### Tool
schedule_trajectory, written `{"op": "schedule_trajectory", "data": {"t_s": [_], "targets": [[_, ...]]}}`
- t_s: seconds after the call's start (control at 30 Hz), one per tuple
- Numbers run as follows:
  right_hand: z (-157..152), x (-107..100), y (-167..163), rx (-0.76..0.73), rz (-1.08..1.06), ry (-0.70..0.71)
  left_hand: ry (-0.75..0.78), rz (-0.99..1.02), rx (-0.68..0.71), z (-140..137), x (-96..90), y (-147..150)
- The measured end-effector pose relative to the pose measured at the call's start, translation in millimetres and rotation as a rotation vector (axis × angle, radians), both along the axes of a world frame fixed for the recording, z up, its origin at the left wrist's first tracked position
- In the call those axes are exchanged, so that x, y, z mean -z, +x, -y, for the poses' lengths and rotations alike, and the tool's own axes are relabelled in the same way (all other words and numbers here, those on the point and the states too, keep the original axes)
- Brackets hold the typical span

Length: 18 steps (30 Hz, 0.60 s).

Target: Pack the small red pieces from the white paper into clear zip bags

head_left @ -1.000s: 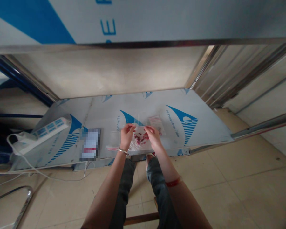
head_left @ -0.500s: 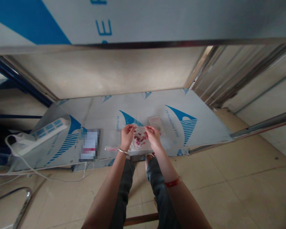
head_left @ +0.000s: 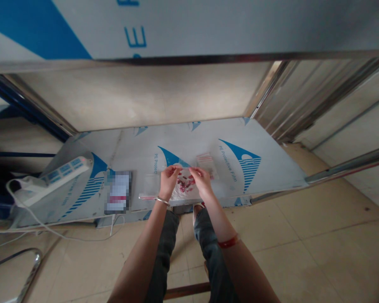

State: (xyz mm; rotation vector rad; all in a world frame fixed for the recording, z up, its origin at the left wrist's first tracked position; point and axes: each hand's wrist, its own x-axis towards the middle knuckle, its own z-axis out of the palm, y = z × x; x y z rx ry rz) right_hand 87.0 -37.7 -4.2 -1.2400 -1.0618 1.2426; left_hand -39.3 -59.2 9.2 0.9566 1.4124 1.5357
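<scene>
Fingertips closed, my left hand (head_left: 169, 179) pinches the left end of the top edge of a small clear plastic bag (head_left: 185, 168). My right hand (head_left: 200, 177) pinches the same edge at its right end, fingers also closed. Small dark red and pink pieces (head_left: 183, 184) show below and between the hands; whether they lie inside this bag or under it I cannot tell. Clear zip bags with reddish stripes (head_left: 204, 158) lie just beyond my right hand. Left of my left wrist is another clear bag (head_left: 150, 185) with a red strip along its near edge.
A film-covered tabletop (head_left: 129, 147) carries a white power strip (head_left: 63, 170) at the left. Nearer, a blurred-out device (head_left: 118, 191) has a white cable (head_left: 82, 239) hanging over the front edge. A film-covered upper panel (head_left: 189, 29) spans the top of the view.
My right hand has shifted slightly left along the bag's edge, toward my left hand. My left hand stays nearly where it was, and the things on the table have not moved.
</scene>
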Motion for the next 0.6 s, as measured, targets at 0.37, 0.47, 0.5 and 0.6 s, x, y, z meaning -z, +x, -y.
{"op": "schedule_trajectory", "data": {"t_s": [0.37,0.47,0.5,0.6], "targets": [[-0.1,1.8,-1.3,-0.047,0.014,0.063,0.002,-0.099,0.109,-0.1,1.3,4.0],[0.6,1.5,-2.8,-0.057,0.03,0.079,0.016,-0.124,0.093,-1.1,5.2,2.8],[1.0,0.8,-3.2,-0.058,0.026,0.078,0.016,-0.13,0.09,-1.2,5.8,2.3],[2.8,-2.8,-3.8,-0.047,0.0,0.055,0.021,-0.11,0.079,-0.1,4.2,0.8]]}}
